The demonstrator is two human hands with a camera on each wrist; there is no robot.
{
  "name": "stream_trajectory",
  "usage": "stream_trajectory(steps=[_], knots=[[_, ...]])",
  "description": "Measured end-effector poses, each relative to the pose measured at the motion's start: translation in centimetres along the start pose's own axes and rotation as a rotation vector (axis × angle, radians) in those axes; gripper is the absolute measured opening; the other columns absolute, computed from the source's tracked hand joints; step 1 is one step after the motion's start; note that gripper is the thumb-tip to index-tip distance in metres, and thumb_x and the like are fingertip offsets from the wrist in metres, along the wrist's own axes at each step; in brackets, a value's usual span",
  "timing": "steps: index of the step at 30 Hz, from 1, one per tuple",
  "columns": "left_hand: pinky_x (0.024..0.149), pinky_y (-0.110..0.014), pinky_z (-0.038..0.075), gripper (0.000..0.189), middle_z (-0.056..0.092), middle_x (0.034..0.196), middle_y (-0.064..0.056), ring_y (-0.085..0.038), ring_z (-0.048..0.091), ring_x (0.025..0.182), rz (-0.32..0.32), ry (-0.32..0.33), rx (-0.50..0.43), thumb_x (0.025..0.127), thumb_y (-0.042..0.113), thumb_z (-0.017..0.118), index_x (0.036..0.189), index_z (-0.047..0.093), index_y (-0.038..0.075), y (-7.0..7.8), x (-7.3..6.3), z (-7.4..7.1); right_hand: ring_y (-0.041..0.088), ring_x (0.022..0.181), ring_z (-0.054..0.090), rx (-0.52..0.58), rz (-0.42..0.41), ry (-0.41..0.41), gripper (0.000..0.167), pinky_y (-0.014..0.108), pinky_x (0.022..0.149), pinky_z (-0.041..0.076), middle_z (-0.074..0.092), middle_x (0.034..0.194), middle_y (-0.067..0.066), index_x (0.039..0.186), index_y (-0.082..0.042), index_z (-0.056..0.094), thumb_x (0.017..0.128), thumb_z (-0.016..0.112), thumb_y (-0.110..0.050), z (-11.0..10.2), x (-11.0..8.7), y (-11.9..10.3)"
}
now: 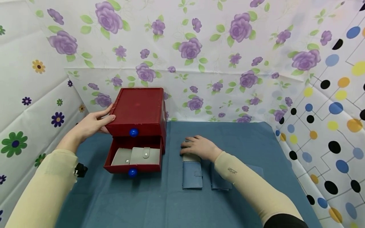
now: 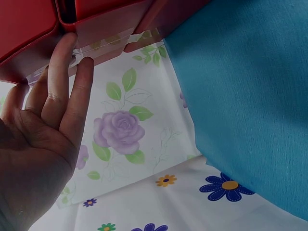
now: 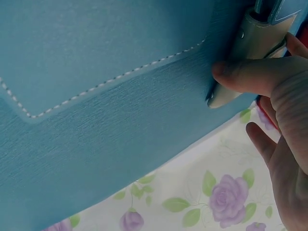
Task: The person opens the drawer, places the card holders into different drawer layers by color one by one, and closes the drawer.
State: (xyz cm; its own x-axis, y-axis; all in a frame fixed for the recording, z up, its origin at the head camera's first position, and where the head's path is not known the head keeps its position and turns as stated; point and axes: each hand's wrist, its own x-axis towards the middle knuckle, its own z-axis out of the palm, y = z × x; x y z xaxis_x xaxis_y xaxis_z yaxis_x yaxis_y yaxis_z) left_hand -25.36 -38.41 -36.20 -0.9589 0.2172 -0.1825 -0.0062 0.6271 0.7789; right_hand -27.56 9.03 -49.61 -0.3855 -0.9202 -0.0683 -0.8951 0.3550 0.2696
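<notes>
My left hand (image 1: 95, 122) steadies the left side of a red two-drawer box (image 1: 138, 106), its fingers (image 2: 57, 82) fairly straight against the box's side in the left wrist view. The lower drawer (image 1: 148, 168) is pulled out. Inside it lie two grey wallets with snaps, a left one (image 1: 120, 155) and a right one (image 1: 145, 156). To the right of the box, my right hand (image 1: 199, 147) pinches a grey wallet (image 3: 260, 38), thumb on its near side in the right wrist view. A blue wallet (image 1: 192, 175) with a tab lies directly in front of it.
Another blue wallet (image 1: 218, 180) lies beside the right forearm, and a further blue one (image 1: 256, 171) shows behind the sleeve. Blue knobs (image 1: 133, 132) stick out from the drawer fronts. Patterned cloth walls (image 1: 228, 79) enclose the blue tabletop (image 1: 142, 205).
</notes>
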Motion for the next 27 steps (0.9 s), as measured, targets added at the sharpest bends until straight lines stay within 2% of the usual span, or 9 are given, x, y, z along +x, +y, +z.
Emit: stream_trajectory(steps=[2,9,15,21,27], knots=[[0.1,-0.046,0.058,0.075,0.027,0.169,-0.034,-0.029,0.079,0.097,0.0,-0.002,0.0,0.112,0.052,0.05,0.171,0.007,0.035,0.0,0.0,0.0,0.031,0.148,0.049,0.0,0.004,-0.009,0.058,0.051,0.114,0.045,0.057,0.156,0.0,0.148,-0.035,0.062,0.101,0.074,-0.005,0.0,0.0,-0.1],[0.094,-0.036,0.06,0.075,0.026,0.169,-0.034,-0.028,0.079,0.095,0.007,-0.004,-0.011,0.112,0.051,0.051,0.171,0.007,0.034,0.0,0.0,0.0,0.032,0.147,0.05,0.041,0.056,-0.055,0.059,0.051,0.116,0.044,0.058,0.155,0.0,0.15,-0.035,0.062,0.102,0.072,-0.002,-0.5,0.2,-0.2],[0.102,-0.048,0.057,0.075,0.026,0.169,-0.033,-0.028,0.079,0.097,0.001,-0.004,-0.003,0.112,0.053,0.051,0.171,0.007,0.035,-0.1,0.0,0.0,0.033,0.146,0.051,0.051,0.146,-0.107,0.059,0.052,0.114,0.045,0.061,0.15,0.001,0.149,-0.034,0.063,0.101,0.073,-0.001,-1.1,0.1,-0.1],[0.1,-0.047,0.057,0.075,0.027,0.168,-0.034,-0.029,0.079,0.097,-0.003,0.0,-0.002,0.112,0.052,0.051,0.171,0.007,0.034,-0.1,0.0,0.0,0.033,0.148,0.048,0.087,0.179,-0.157,0.058,0.052,0.115,0.045,0.06,0.153,0.001,0.15,-0.035,0.063,0.103,0.071,-0.002,-1.5,0.3,0.3],[0.101,-0.049,0.057,0.076,0.029,0.168,-0.034,-0.029,0.079,0.097,-0.008,0.0,0.004,0.112,0.053,0.05,0.171,0.007,0.034,-0.1,0.0,0.0,0.035,0.15,0.046,0.158,0.221,-0.173,0.057,0.056,0.116,0.043,0.06,0.154,0.003,0.15,-0.033,0.063,0.104,0.068,0.001,-1.4,0.5,0.9]])
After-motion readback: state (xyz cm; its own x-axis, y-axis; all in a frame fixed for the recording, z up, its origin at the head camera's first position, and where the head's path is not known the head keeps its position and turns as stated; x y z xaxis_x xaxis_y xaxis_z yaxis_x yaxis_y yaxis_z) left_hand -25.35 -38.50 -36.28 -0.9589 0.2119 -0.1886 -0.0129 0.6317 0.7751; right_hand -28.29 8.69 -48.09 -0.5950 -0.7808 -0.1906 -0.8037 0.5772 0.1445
